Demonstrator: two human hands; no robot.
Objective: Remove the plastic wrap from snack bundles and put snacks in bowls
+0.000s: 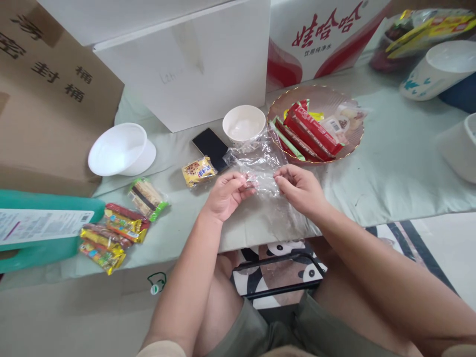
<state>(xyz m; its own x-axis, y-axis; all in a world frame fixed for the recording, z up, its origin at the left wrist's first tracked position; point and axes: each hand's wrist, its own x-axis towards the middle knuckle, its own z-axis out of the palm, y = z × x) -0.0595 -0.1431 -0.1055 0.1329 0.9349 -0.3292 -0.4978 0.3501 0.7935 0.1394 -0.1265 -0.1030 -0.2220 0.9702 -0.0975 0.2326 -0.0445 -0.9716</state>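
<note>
Between my two hands a clear plastic bag [266, 171] is stretched, crumpled at its far side and hanging down toward the table's front edge. My left hand [231, 193] pinches its left part with thumb and fingers. At the right, my right hand [297, 187] grips the bag with curled fingers. Just beyond the bag stands a small white bowl [243, 124]. A yellow snack packet [199, 171] lies left of my left hand, against a black phone [211, 147]. Behind my right hand is a pink, gold-rimmed plate [355, 141] holding red packets [312, 130] and other wrapped snacks.
White boxes [186, 64] and a cardboard box [48, 109] line the back. On the left are a white tub [122, 151], a green-ended packet [148, 199], several sausage-like snack packs [106, 245] and a teal container [48, 258]. A patterned paper bucket [424, 82] stands far right.
</note>
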